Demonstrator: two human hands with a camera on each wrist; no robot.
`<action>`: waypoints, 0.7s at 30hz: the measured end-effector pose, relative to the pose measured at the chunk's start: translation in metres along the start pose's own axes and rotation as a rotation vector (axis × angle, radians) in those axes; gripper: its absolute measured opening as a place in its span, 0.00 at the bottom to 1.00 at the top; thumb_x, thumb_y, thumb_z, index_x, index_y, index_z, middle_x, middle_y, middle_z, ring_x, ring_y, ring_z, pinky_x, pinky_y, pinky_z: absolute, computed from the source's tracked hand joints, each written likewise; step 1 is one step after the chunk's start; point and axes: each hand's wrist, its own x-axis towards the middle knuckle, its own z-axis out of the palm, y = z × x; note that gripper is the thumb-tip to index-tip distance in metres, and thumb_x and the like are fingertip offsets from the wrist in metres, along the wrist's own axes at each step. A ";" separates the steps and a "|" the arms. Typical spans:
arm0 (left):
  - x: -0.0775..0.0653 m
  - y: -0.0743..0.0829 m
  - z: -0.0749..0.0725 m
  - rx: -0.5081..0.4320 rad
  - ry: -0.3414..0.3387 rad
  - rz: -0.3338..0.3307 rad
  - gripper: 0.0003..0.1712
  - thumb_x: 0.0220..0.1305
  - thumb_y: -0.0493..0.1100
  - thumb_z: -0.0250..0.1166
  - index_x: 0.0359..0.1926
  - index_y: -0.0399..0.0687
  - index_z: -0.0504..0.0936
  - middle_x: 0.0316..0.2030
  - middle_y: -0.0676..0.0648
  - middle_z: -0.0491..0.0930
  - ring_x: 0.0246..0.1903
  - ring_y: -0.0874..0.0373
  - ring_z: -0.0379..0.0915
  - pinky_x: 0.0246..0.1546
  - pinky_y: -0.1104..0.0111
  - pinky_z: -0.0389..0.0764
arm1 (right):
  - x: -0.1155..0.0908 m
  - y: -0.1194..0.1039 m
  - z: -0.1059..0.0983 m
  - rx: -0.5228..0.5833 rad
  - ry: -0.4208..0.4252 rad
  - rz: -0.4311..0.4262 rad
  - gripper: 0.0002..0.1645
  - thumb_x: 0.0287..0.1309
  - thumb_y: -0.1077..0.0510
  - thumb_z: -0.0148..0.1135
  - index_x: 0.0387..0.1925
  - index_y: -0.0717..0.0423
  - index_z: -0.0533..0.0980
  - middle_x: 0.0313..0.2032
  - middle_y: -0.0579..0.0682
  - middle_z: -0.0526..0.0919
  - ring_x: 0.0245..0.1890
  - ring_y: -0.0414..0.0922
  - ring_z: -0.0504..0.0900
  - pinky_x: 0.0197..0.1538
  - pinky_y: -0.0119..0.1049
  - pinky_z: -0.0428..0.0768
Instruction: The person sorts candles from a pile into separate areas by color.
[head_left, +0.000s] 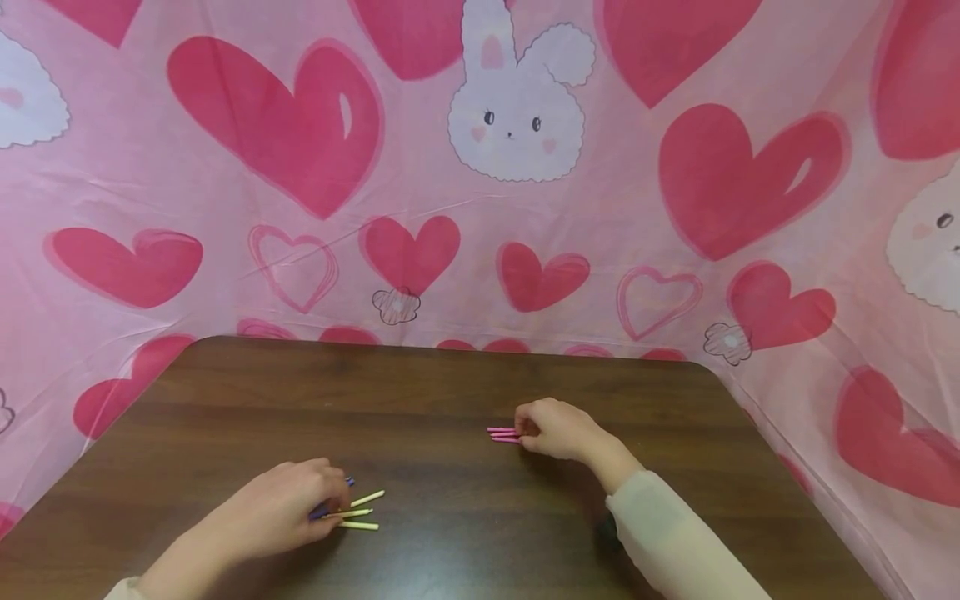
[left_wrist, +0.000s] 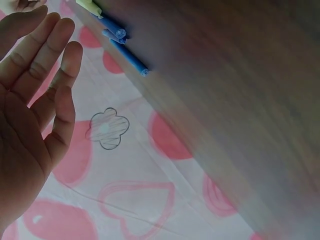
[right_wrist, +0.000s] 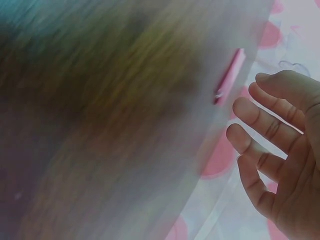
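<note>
Although both hands bend low over slim, straight sticks, I see neither gripping any: the left hand [head_left: 288, 504] has loosely curved fingers, and the right hand [right_wrist: 287, 150] is likewise relaxed, its fingers spread. Just beyond the left fingertips, the pale yellow sticks [head_left: 360, 526] fan out, with smooth blue sticks [left_wrist: 128, 57], round at the ends, partly hidden under that hand. Close beside the right fingertips, pink sticks [right_wrist: 232, 74] lie nearly parallel. Beneath both hands I have a dark wood-grain table [head_left: 435, 392], faintly glossy; past them hangs creased pink cloth [head_left: 420, 183] printed with hearts.
</note>
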 end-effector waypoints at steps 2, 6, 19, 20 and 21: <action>-0.001 0.000 0.000 0.004 0.012 0.005 0.18 0.44 0.40 0.77 0.23 0.65 0.75 0.23 0.68 0.67 0.28 0.76 0.58 0.23 0.79 0.62 | -0.001 -0.003 -0.001 -0.008 0.015 -0.027 0.05 0.57 0.56 0.69 0.32 0.44 0.79 0.25 0.39 0.75 0.28 0.39 0.72 0.33 0.35 0.73; -0.002 0.000 0.000 0.014 0.026 0.017 0.18 0.44 0.39 0.77 0.24 0.65 0.75 0.23 0.68 0.67 0.28 0.76 0.58 0.24 0.79 0.63 | -0.002 -0.009 -0.004 -0.021 0.038 -0.068 0.04 0.57 0.57 0.69 0.32 0.45 0.79 0.25 0.38 0.74 0.28 0.38 0.71 0.34 0.34 0.72; -0.001 0.001 0.001 -0.020 -0.055 -0.021 0.15 0.48 0.41 0.76 0.25 0.64 0.77 0.26 0.68 0.71 0.29 0.75 0.63 0.25 0.76 0.69 | -0.008 -0.044 0.005 -0.020 0.052 -0.185 0.03 0.59 0.54 0.68 0.33 0.42 0.80 0.28 0.36 0.77 0.31 0.37 0.73 0.37 0.31 0.76; -0.002 0.001 0.001 -0.023 -0.058 -0.025 0.15 0.47 0.41 0.76 0.25 0.64 0.78 0.26 0.68 0.71 0.29 0.75 0.63 0.25 0.76 0.69 | -0.008 -0.047 0.006 -0.021 0.047 -0.188 0.03 0.59 0.53 0.68 0.33 0.42 0.80 0.28 0.36 0.77 0.32 0.36 0.73 0.37 0.31 0.76; -0.002 0.002 0.001 -0.028 -0.064 -0.031 0.14 0.47 0.41 0.76 0.25 0.64 0.78 0.26 0.68 0.71 0.29 0.75 0.62 0.25 0.76 0.69 | -0.008 -0.049 0.007 -0.022 0.042 -0.192 0.02 0.59 0.53 0.68 0.34 0.42 0.80 0.29 0.36 0.77 0.32 0.36 0.73 0.37 0.31 0.76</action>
